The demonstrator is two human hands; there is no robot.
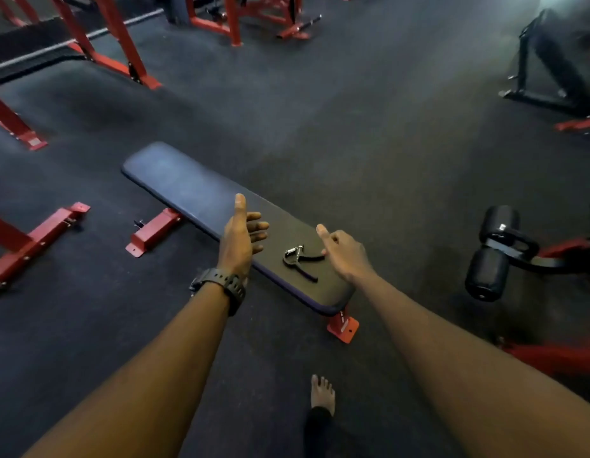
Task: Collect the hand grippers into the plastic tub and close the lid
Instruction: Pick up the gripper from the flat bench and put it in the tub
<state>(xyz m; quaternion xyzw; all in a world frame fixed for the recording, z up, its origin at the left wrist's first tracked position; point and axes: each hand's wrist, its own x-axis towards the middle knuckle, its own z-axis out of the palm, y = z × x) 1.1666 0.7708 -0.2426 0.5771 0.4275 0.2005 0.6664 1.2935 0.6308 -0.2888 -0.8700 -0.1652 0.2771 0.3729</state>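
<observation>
At frame centre, both hands hover with fingers apart, holding nothing: left hand, right hand by the hand gripper. A hasty grab could knock it off the table.

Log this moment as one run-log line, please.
stage: reaching | left hand: open, above bench | right hand: open, beside hand gripper on bench | tub: not in view

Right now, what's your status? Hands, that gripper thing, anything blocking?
Left hand open, empty. Right hand loosely curled, empty, beside hand gripper lying on flat bench. No plastic tub in view. Nothing blocking.
</observation>
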